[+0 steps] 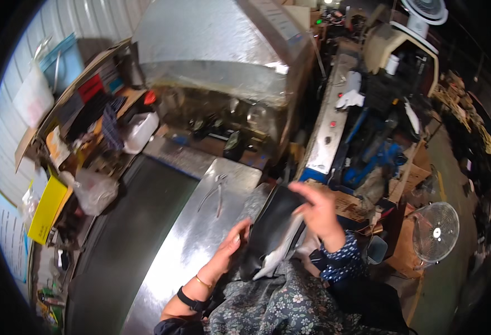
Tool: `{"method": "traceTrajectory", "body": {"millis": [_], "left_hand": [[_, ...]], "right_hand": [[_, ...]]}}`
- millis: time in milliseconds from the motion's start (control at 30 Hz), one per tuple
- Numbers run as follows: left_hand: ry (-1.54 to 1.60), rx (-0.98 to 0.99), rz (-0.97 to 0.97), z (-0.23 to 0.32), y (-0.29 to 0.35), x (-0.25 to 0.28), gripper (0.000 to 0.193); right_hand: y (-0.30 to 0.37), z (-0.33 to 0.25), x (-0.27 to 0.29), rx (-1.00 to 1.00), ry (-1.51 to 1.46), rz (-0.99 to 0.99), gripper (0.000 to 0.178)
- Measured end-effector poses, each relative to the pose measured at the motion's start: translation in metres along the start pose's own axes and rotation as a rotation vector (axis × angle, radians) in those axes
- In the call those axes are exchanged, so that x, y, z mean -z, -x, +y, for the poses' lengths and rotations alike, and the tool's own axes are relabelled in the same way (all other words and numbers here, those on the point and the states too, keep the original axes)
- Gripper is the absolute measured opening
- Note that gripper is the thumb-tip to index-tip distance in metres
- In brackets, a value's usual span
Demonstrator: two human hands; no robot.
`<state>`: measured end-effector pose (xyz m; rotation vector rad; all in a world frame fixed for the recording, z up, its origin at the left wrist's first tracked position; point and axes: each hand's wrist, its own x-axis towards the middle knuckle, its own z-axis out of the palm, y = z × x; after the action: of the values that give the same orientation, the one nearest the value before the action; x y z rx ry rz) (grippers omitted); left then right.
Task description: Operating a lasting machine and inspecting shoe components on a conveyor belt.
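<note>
A black, smooth, leather-looking piece (273, 215) rests at my lap, with a whitish strip (279, 252) along its lower right side. Whether it is a shoe upper or something else, I cannot make out. Beside its left edge is my left hand (230, 249), fingers loosely bent and the thumb apart. My right hand (319, 213) hovers at its upper right, index finger stretched over it and somewhat blurred. The floral apron (282, 304) lies beneath the piece. On the metal bench to the left lie pincers (215, 195) with spread handles.
A shiny metal bench (164, 254) adjoins a dark conveyor belt (128, 223) at left. Ahead stands a metal-hooded machine (212, 50). Boxes, including a yellow one (47, 209), and plastic bags crowd the left. A floor fan (436, 232) and cartons stand at right.
</note>
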<state>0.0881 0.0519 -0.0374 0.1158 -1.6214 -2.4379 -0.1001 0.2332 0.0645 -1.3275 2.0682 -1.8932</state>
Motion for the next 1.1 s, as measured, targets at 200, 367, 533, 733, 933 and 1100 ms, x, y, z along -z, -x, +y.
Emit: {"method": "traceTrajectory", "body": {"millis": [200,367,533,733,933,1100], "left_hand": [[0.05,0.427,0.13,-0.017,-0.088,-0.034,0.039],[-0.102,0.109,0.294,-0.034,-0.081,-0.035,0.039],[-0.745,-0.305,0.151,-0.025,-0.049,-0.036,0.055],[-1.032,-0.309,0.128,-0.023,-0.039,-0.034,0.085],[-1.01,-0.248,0.154,-0.027,-0.049,-0.028,0.079],[-0.681,0.034,-0.009,-0.019,-0.064,0.012,0.083]], "right_hand": [[0.042,0.014,-0.031,0.001,0.42,-0.337,0.053],[0.031,0.037,-0.021,-0.009,0.294,-0.451,0.052],[0.053,0.05,-0.042,-0.389,0.009,-0.305,0.044],[0.046,0.073,-0.027,-0.274,-0.15,-0.443,0.046],[0.036,0.07,-0.044,-0.148,0.126,-0.369,0.038],[0.038,0.08,-0.064,-0.267,0.148,-0.247,0.036]]}}
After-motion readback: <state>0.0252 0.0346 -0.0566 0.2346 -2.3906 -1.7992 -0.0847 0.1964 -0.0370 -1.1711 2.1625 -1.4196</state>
